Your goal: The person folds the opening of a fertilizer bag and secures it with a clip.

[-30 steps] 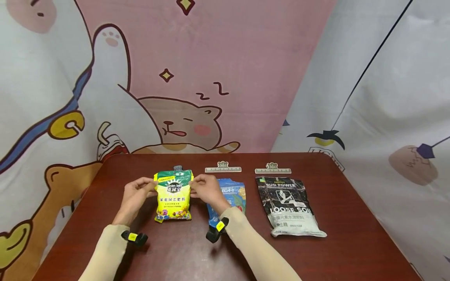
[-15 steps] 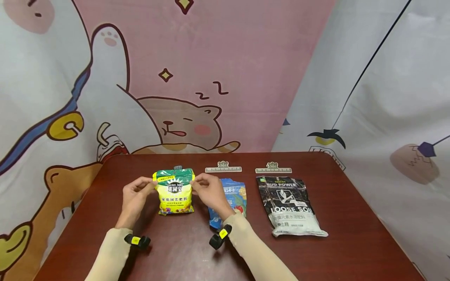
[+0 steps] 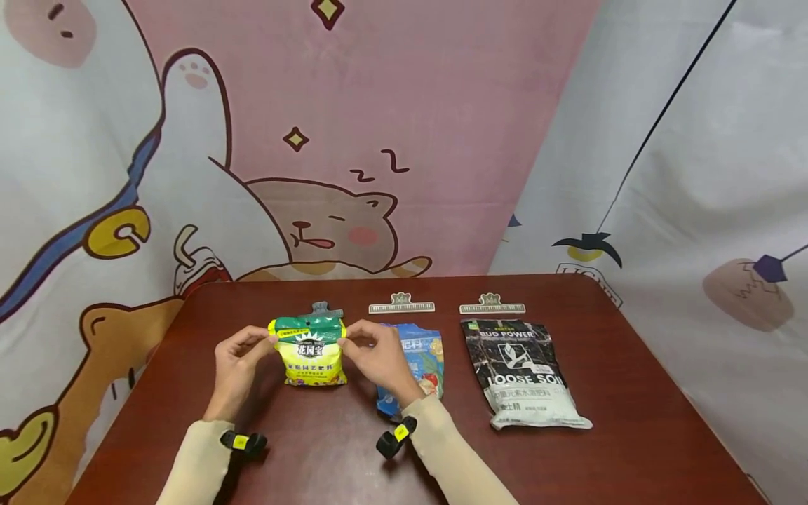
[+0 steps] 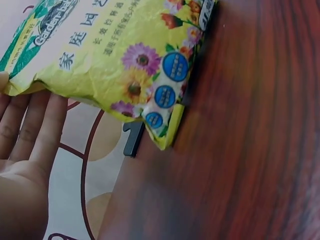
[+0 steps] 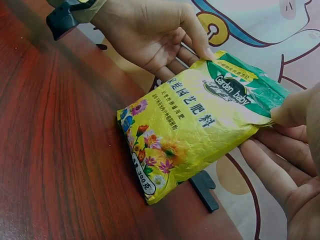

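Note:
A yellow and green bag of fertilizer [image 3: 312, 361] stands tilted on the table, its printed front toward me. My left hand [image 3: 236, 365] pinches its upper left edge between thumb and fingers. At the opposite edge, my right hand [image 3: 381, 358] pinches it the same way. In the right wrist view both the left hand [image 5: 150, 37] and the right hand [image 5: 285, 165] hold the bag's green top end. Behind the bag lies a dark grey clip [image 3: 334, 313], partly hidden by it.
A blue bag [image 3: 429, 361] lies partly under my right hand and forearm. Farther right is a black and white bag [image 3: 524, 375]. Two clips with piano-key patterns, one left [image 3: 401, 306] and one right [image 3: 492, 308], lie near the table's back edge. A printed cloth hangs behind.
The fertilizer bag's lower edge has lifted away from me, and its top has tilted, so the bag looks shorter. More of the grey clip shows behind it. Both hands have kept their pinch.

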The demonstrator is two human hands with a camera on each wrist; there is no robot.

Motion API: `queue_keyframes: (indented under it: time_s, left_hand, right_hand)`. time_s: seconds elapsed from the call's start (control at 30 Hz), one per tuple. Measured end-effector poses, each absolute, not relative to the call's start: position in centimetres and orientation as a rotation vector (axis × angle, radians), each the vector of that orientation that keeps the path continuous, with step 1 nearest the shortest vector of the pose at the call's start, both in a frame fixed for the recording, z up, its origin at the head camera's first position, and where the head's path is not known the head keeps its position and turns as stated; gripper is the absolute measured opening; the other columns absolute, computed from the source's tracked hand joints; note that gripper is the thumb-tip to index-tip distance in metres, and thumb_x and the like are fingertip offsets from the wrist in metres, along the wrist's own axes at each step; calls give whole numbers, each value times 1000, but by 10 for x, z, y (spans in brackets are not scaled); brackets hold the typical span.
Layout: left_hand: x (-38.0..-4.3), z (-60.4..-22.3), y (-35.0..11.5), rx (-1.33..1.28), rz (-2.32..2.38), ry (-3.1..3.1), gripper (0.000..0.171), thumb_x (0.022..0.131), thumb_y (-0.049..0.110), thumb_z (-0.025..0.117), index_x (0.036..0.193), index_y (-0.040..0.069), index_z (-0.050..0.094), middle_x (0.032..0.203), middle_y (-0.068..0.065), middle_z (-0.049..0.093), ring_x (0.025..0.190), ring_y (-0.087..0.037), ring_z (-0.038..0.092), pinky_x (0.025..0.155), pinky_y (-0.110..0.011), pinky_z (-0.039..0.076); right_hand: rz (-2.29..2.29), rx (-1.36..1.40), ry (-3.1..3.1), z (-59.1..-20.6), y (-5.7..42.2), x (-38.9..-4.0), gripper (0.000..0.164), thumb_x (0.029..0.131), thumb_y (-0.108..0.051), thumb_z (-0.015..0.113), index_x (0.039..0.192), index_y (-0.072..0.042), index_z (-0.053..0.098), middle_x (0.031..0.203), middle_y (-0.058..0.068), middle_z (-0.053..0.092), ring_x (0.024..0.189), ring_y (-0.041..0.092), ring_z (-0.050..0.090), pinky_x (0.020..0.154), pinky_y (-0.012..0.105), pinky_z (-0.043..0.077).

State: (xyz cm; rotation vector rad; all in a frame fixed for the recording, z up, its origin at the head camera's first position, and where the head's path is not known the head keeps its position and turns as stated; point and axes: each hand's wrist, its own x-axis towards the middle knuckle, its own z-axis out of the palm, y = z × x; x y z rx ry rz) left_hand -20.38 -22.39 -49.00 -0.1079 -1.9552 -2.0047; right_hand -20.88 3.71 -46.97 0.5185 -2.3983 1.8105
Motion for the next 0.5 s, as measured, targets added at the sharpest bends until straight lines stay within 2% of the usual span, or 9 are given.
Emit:
queue_keyframes:
  time_s: [0.23,0.5]
  left_hand:
    - [-202,-494,-228,-134,-2018,-2019,15,94,0,69,103,-13,67,87,1,75,75,-15,70,74,-30,62]
    - [-206,-494,-235,-199,-2037,-2019,17,94,-2,68,106,-14,65,87,1,76,74,-16,71,73,-30,62]
  right_hand:
    - [1862,520,-2366,-473,37,-205,4,95,-22,74,98,-20,76,95,-1,78,91,11,74,80,25,61]
    - [1887,554,-2349,-473,31,-208,8,95,-18,73,102,-17,74,101,2,77,95,12,74,81,24,61]
